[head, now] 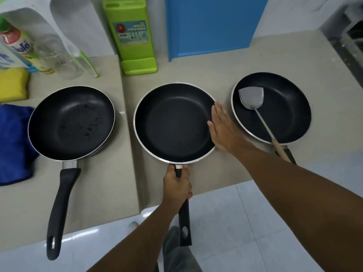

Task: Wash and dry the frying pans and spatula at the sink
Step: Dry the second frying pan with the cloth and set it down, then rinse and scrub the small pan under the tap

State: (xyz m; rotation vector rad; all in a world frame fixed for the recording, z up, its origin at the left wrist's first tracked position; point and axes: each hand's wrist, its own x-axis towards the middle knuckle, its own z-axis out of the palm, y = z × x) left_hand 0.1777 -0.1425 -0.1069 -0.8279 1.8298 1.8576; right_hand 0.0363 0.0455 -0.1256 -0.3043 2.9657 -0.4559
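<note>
Nearest, the left hand (176, 185) is wrapped round the handle of the middle pan (172, 122), which seems to rest on the worktop (235, 169) with its handle jutting past the front edge. The right hand (224, 128) lies flat, fingers straight, against that pan's right rim. Either side sit the left pan (70, 122), speckled with dark spots, and the right pan (284, 110), the spatula (251, 99) lying in it, while a blue cloth (13, 142), a sponge (11, 85) and a green rack (133, 36) lie farther back.
</note>
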